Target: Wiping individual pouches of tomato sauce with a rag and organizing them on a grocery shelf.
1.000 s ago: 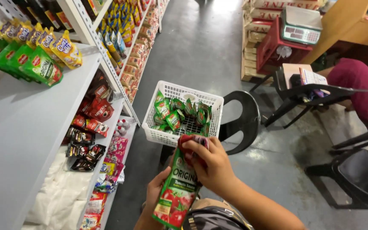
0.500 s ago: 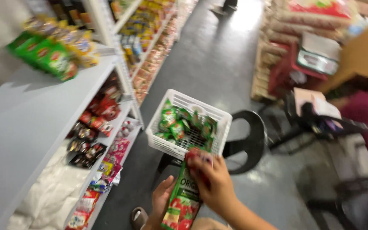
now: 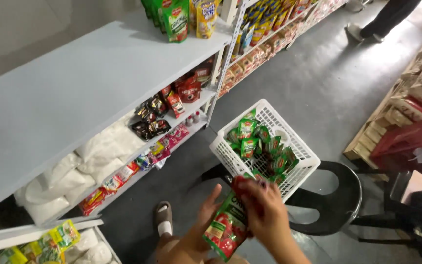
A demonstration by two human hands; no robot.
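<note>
Below the white plastic basket (image 3: 264, 146): green-and-red foil sauce pouch (image 3: 225, 230) held in both hands.
Pouch long axis tilted, top toward basket; right hand (image 3: 264, 210) grips top, left hand (image 3: 206, 220) cups its side.

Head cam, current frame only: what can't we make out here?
- Pouch, head view: the right hand covers its top; the left hand sits mostly behind it, so its grip is hidden.
- White basket: lower packets buried under the top layer, count unclear.
- Black stool: seat partly covered by the basket.
- Person at the top edge: only legs in frame.
- Shelf packets: too small to identify.
</note>
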